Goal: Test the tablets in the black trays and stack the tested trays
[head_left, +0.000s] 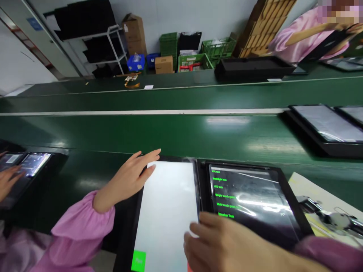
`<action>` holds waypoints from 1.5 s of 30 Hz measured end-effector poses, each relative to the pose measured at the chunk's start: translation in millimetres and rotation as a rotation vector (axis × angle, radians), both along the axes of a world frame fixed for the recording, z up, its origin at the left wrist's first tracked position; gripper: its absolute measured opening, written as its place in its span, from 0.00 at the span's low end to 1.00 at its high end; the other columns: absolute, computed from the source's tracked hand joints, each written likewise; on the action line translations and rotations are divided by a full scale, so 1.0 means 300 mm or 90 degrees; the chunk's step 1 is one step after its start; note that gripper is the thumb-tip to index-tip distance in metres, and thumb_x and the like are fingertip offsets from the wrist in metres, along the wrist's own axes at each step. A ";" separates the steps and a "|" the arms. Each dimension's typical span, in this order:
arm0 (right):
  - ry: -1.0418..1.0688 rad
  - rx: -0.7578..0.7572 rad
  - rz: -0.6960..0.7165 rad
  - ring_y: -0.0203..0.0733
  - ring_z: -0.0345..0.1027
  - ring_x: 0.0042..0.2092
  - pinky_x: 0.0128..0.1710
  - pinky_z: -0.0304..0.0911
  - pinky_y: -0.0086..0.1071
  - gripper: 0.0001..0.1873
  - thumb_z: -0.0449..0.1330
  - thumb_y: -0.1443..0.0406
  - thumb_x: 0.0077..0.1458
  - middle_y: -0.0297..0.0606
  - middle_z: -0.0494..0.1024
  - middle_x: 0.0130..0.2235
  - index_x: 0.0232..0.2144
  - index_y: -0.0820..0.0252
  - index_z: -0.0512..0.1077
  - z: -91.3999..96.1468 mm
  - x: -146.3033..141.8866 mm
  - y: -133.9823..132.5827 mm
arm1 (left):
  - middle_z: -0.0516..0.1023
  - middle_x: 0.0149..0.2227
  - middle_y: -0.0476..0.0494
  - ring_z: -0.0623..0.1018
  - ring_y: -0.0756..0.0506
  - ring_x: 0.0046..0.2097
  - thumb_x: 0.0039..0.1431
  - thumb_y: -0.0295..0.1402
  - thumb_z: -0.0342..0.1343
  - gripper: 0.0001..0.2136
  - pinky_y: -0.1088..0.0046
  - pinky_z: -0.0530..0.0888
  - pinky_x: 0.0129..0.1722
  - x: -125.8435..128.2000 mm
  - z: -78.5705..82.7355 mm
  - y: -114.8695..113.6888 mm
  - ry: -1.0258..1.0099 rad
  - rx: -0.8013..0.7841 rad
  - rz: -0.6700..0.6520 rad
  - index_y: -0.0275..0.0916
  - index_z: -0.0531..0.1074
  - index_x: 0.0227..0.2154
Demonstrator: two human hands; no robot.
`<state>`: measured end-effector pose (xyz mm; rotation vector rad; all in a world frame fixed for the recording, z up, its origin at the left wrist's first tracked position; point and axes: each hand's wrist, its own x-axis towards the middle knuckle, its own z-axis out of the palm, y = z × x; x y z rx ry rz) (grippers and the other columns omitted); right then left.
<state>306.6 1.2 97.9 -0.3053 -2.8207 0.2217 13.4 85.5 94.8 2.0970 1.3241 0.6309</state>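
The two hands are apart from each other. The left hand (129, 180) is at the far left corner of the white tablet (170, 204), thumb and fingers spread, with nothing clamped between them. The right hand (219, 240) is over the near right part of this tablet, its fingers bent and blurred; one cannot tell if they hold something. The white tablet lies in the near middle and shows a green square (138, 261). Just beside it, on the right, the dark tablet (252, 196) shows green text.
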 end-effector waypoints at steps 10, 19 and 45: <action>0.367 -0.529 -0.335 0.32 0.73 0.26 0.24 0.66 0.28 0.04 0.65 0.63 0.63 0.32 0.83 0.37 0.37 0.58 0.78 0.046 -0.001 0.378 | 0.80 0.62 0.33 0.76 0.30 0.67 0.51 0.78 0.48 0.49 0.51 0.72 0.69 -0.188 -0.187 -0.167 -0.482 -0.175 0.119 0.45 0.74 0.62; 0.390 -0.508 -0.435 0.33 0.72 0.25 0.24 0.68 0.29 0.09 0.65 0.61 0.59 0.34 0.81 0.35 0.34 0.57 0.69 0.055 0.054 0.460 | 0.56 0.78 0.43 0.54 0.29 0.78 0.62 0.69 0.50 0.44 0.45 0.51 0.78 -0.164 -0.214 -0.380 -0.239 -0.171 0.118 0.57 0.50 0.76; 0.371 -0.379 -0.482 0.30 0.68 0.24 0.22 0.64 0.27 0.07 0.62 0.60 0.64 0.34 0.78 0.36 0.35 0.54 0.69 0.081 0.078 0.405 | 0.52 0.79 0.51 0.54 0.31 0.78 0.62 0.73 0.34 0.42 0.43 0.56 0.77 -0.059 -0.274 -0.487 -0.421 -0.178 0.181 0.65 0.45 0.76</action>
